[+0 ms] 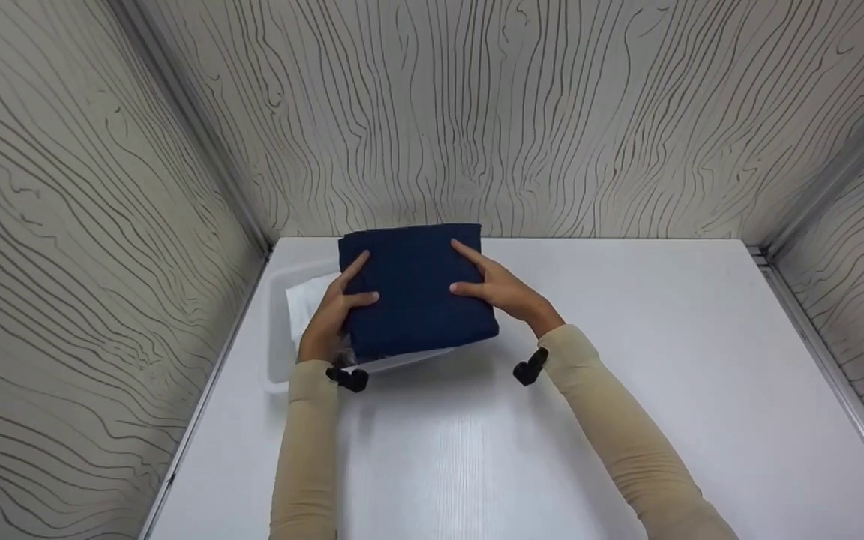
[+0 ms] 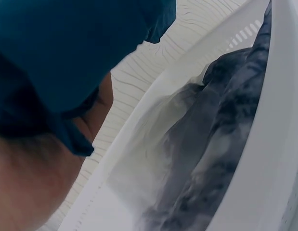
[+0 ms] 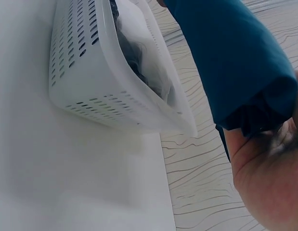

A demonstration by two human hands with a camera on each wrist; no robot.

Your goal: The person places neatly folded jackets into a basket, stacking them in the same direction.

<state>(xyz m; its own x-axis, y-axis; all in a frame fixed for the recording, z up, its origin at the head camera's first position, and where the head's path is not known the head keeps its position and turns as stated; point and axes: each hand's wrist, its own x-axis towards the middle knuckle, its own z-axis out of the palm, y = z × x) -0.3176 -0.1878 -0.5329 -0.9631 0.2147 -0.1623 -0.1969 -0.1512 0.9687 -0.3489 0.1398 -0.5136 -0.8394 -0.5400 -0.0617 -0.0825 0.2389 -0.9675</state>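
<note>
Both hands hold a folded navy-blue cloth (image 1: 417,292), raised over the white plastic basket (image 1: 277,337). My left hand (image 1: 331,315) grips its left side, thumb and a finger on the face toward me. The right hand (image 1: 507,289) grips the opposite side in a similar way, other fingers hidden behind the fabric. In the right wrist view the cloth (image 3: 240,57) appears as a thick, layered fold apart from the basket (image 3: 86,96). The left wrist view shows a dark mottled grey item (image 2: 230,106) and translucent pale wrapping (image 2: 144,163) inside the basket.
The basket stands at the back left of a white table (image 1: 627,360). Wood-grain patterned panels (image 1: 432,112) close off the back and both sides, with metal strips (image 1: 199,135) along the corners. A small black device (image 1: 531,366) is strapped to each wrist.
</note>
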